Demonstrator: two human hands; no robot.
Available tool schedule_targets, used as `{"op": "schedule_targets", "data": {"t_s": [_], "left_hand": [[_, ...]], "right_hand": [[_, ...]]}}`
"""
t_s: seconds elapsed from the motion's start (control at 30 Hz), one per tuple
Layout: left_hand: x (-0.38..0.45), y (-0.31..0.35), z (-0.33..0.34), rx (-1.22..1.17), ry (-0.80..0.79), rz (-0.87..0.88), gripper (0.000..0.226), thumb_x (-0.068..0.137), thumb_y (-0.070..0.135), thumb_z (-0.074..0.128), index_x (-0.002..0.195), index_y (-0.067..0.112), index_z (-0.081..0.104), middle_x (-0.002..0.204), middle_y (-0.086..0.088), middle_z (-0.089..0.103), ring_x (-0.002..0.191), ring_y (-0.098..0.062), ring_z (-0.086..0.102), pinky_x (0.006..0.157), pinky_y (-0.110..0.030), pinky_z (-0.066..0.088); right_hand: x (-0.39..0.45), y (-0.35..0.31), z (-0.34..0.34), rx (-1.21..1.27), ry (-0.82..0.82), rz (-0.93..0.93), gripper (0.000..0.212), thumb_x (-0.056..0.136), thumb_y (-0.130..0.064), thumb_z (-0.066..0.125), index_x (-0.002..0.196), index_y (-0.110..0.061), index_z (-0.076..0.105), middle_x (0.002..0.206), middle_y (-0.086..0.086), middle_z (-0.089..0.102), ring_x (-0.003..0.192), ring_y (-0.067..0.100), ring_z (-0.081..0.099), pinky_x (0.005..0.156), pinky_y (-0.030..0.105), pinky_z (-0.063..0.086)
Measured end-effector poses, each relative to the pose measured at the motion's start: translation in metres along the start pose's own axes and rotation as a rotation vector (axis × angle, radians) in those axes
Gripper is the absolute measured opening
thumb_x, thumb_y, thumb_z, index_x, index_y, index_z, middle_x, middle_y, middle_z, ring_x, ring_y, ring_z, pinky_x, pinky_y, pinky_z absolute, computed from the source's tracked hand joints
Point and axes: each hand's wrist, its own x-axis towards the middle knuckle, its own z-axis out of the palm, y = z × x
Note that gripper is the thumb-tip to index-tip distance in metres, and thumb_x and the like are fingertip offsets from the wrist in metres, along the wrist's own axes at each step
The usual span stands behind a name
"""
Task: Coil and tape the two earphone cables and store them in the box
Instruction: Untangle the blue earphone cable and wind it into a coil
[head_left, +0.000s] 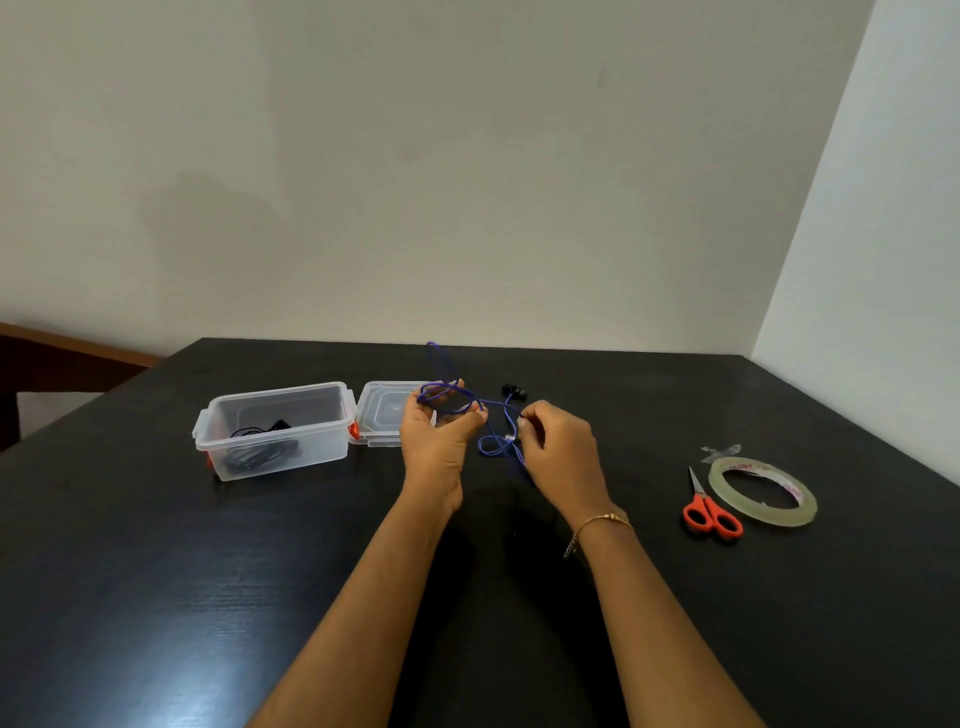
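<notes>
Loops of thin purple earphone cable (448, 399) are held wound round the curled fingers of the left hand (439, 436), the loose strand running rightward to the right hand (558, 441), where it is pinched between fingertips. Clear plastic box (272, 431) with a black cable (260, 452) inside is seen left of the left hand; tape roll (762, 491) and orange-handled scissors (709, 512) right of the right hand.

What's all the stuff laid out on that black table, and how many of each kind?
Earphone cables: 2, a blue cable in the hands and a black cable in the box
Clear box: 1
Box lid: 1
Scissors: 1
Tape roll: 1
Loose tape piece: 1
Total: 7
</notes>
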Motion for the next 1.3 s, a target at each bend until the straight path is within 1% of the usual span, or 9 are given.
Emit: {"op": "schedule_targets", "data": {"t_s": [0.17,0.3,0.43,0.63,0.8,1.0,1.1,1.17,1.3], "left_hand": [[0.001,0.000,0.001,0.064,0.093,0.038,0.040,0.078,-0.007,0.063,0.110,0.014,0.051,0.090,0.008,0.059,0.078,-0.002,0.059,0.064,-0.014,0.049],[0.002,0.000,-0.001,0.035,0.151,0.007,0.033,0.076,-0.008,0.065,0.096,0.016,0.053,0.085,0.005,0.059,0.078,-0.003,0.057,0.067,-0.015,0.048],[0.005,0.003,-0.003,-0.074,0.155,-0.064,0.039,0.076,-0.012,0.063,0.079,0.023,0.046,0.081,0.002,0.054,0.075,-0.008,0.054,0.069,-0.019,0.049],[0.003,0.000,0.003,-0.182,0.060,-0.211,0.026,0.082,-0.015,0.043,0.080,0.011,0.044,0.077,-0.006,0.050,0.074,-0.018,0.061,0.077,-0.026,0.052],[0.001,0.006,0.005,-0.330,0.065,-0.300,0.022,0.086,0.001,0.036,0.068,0.008,0.046,0.068,-0.009,0.048,0.065,-0.022,0.057,0.081,-0.033,0.052],[0.003,0.003,0.003,-0.301,0.048,-0.321,0.034,0.094,0.024,0.042,0.062,0.013,0.039,0.060,-0.005,0.045,0.041,-0.010,0.057,0.081,-0.036,0.054],[0.005,0.002,0.003,-0.243,0.039,-0.282,0.038,0.092,0.040,0.048,0.064,0.014,0.044,0.060,-0.003,0.047,0.053,-0.015,0.058,0.074,-0.035,0.054],[0.005,0.000,0.003,-0.111,0.007,-0.209,0.039,0.091,0.046,0.044,0.067,0.015,0.046,0.061,-0.002,0.045,0.060,-0.015,0.053,0.068,-0.034,0.053],[0.004,-0.007,-0.002,0.227,-0.085,0.005,0.036,0.096,0.041,0.037,0.073,0.016,0.051,0.071,-0.003,0.050,0.071,-0.015,0.052,0.074,-0.031,0.049]], "right_hand": [[0.004,-0.010,-0.013,0.028,0.273,-0.184,0.013,0.089,-0.009,0.055,0.089,-0.005,0.066,0.079,0.007,0.065,0.074,0.010,0.050,0.060,0.009,0.035],[0.001,-0.029,-0.028,0.433,-0.225,-0.067,0.008,0.086,-0.006,0.058,0.084,-0.007,0.065,0.065,-0.004,0.059,0.056,-0.002,0.056,0.054,0.010,0.046],[-0.002,-0.026,-0.016,0.296,-0.613,0.052,0.005,0.089,-0.012,0.058,0.091,-0.015,0.060,0.071,-0.002,0.064,0.052,0.001,0.062,0.050,0.012,0.048],[-0.003,-0.016,0.000,-0.025,-0.371,0.024,0.014,0.087,-0.018,0.060,0.098,-0.011,0.066,0.089,0.011,0.070,0.082,0.020,0.068,0.077,0.029,0.053],[-0.007,-0.018,0.003,-0.229,-0.276,0.000,0.021,0.089,-0.025,0.057,0.106,-0.015,0.065,0.102,0.009,0.067,0.094,0.023,0.063,0.083,0.033,0.052],[-0.004,-0.017,0.001,-0.270,-0.295,0.086,0.035,0.086,-0.041,0.058,0.099,-0.010,0.064,0.088,0.010,0.068,0.078,0.022,0.066,0.075,0.034,0.055],[-0.001,-0.020,0.000,-0.122,-0.195,0.115,0.054,0.088,-0.046,0.053,0.125,-0.006,0.052,0.087,0.015,0.069,0.077,0.022,0.067,0.076,0.035,0.054],[-0.001,-0.026,-0.002,0.136,-0.191,0.189,0.058,0.090,-0.038,0.054,0.136,-0.008,0.039,0.077,0.012,0.068,0.059,0.009,0.064,0.064,0.026,0.054],[0.003,-0.032,-0.008,0.887,-0.158,0.401,0.033,0.094,-0.019,0.049,0.126,-0.016,0.047,0.066,0.002,0.057,0.041,0.003,0.049,0.038,0.014,0.036]]}}
